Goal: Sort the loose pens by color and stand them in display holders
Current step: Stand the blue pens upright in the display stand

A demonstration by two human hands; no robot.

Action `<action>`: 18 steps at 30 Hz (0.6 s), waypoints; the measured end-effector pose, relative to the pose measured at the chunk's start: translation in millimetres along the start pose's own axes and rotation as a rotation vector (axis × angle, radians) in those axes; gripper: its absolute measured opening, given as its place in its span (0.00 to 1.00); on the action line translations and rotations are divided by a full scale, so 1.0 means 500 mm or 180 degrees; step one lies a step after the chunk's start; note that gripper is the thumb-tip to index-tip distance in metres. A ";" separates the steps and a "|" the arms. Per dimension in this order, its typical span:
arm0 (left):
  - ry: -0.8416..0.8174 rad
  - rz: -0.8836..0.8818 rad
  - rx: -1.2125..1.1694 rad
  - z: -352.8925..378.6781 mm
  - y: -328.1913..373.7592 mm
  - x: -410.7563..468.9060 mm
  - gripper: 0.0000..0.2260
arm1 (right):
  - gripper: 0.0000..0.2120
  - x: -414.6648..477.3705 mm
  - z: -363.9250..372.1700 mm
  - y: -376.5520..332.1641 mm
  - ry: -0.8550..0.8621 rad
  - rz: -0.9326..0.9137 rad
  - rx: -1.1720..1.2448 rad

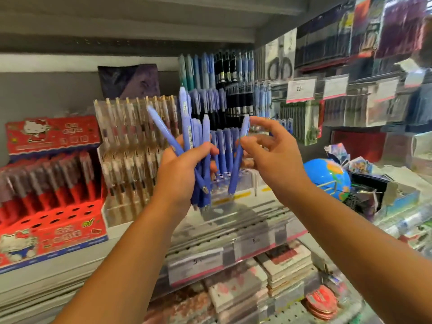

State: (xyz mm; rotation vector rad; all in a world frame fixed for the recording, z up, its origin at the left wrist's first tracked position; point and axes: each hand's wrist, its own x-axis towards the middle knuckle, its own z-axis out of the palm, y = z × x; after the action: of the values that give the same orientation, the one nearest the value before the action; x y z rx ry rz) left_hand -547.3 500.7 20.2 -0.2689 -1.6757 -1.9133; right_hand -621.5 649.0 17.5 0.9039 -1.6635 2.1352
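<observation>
My left hand (184, 169) grips a bundle of several periwinkle-blue pens (194, 146), tips pointing down, caps fanned upward. My right hand (268, 150) pinches a single blue pen (238, 157) between thumb and fingers, holding it nearly upright just right of the bundle. Behind both hands stands a tiered clear display holder (233, 183) with more blue pens (224, 148) standing in its front row and blue, teal and black pens (222, 73) in the rows above.
A red cartoon-cat pen display box (51, 206) with empty holes sits at left. A clear rack of brown pens (131, 141) stands beside it. A blue globe (327, 176) lies at right. Price-tag rails (233, 249) edge the shelf; notebooks (287, 267) are stacked below.
</observation>
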 end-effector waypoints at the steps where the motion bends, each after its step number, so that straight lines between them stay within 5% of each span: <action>1: 0.0035 0.0051 0.0016 0.001 -0.004 0.012 0.13 | 0.14 0.016 0.001 0.010 -0.0011 -0.0081 -0.0087; 5: 0.0271 0.0265 0.0058 0.004 -0.020 0.041 0.15 | 0.15 0.079 0.014 0.046 0.0004 -0.0452 -0.0322; 10: 0.0689 0.0318 0.0334 0.000 -0.036 0.046 0.03 | 0.17 0.124 0.045 0.101 -0.0237 -0.0761 -0.0708; 18: 0.0966 0.0269 0.0937 0.021 -0.060 0.021 0.06 | 0.18 0.136 0.050 0.145 -0.0669 -0.0806 -0.1097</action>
State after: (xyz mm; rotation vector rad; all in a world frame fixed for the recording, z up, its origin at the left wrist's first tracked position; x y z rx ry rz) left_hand -574.3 509.0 2.1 0.0632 -1.6792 -1.5318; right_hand -707.4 594.0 8.5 1.1845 -1.8269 1.5731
